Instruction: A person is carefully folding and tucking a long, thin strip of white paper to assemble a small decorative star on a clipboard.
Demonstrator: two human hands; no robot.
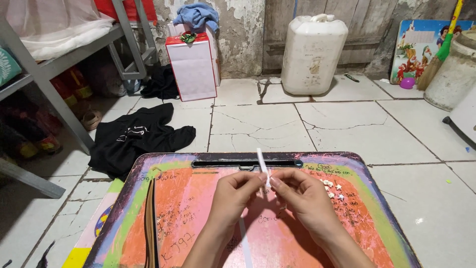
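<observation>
Both our hands meet over the middle of the lap desk (178,198), forearms coming in from the bottom edge and angling toward each other. Left hand (233,193): wrist roughly straight, fingers curled in, thumb and forefinger pinched on the white paper strip (262,164). Right hand (302,196): same pose mirrored, fingertips closed on the strip right beside the left's, knuckles up, back of hand toward the camera. Fingertips of the two hands are touching or almost touching at the pinch point.

The strip sticks up and slightly left from the pinch, its free end over the dark slot handle (223,163) at the desk's far edge. A second length of white strip (244,243) runs down between our wrists toward the bottom edge; can't tell if it's the same piece.

Just right of the right hand, a small cluster of white folded paper stars (333,190) lies on the desk's orange surface, near but not touching. A thin dark brown flat object (150,223) lies edge-on on the desk's left side, well apart from both hands.

Beyond the desk: cracked white tile floor (258,119), black garment (134,139) to the left, white plastic jerrycan (312,54) against the wall.
</observation>
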